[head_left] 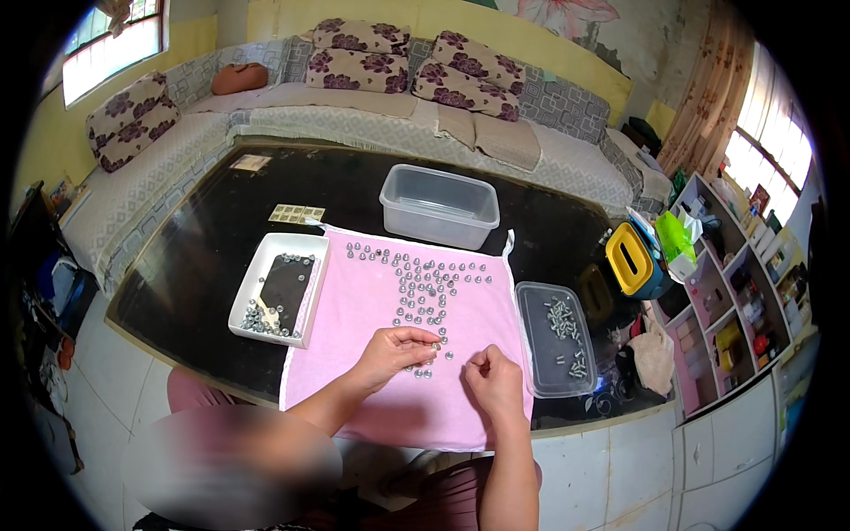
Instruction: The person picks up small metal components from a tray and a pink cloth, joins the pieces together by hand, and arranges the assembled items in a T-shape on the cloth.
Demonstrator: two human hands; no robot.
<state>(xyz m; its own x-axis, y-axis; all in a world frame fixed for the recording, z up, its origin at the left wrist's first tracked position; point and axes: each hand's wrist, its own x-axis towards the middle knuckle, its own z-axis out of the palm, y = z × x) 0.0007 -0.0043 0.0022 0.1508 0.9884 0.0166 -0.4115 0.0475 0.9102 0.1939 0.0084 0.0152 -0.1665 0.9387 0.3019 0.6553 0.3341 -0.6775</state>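
Observation:
Over a pink cloth (354, 301), my left hand (394, 352) pinches a small silvery metal nut (436, 346) between thumb and fingers. My right hand (496, 382) hovers to its right, fingers curled together; whatever they may hold is hidden. Rows of small flanged metal nuts (421, 288) stand on the cloth beyond my hands, and a few more lie close to the left fingertips. On the left, a white box (237, 314) holds loose nuts at its near end. Short metal bolts (563, 320) lie in a clear shallow plastic lid (531, 354) at right.
An open clear plastic tub (440, 217) stands beyond the cloth on the dark table (204, 221). A small patterned card (297, 214) lies behind the white box. At right are a yellow-topped tissue box (630, 257) and a compartment shelf (708, 301). A sofa (266, 119) lines the back.

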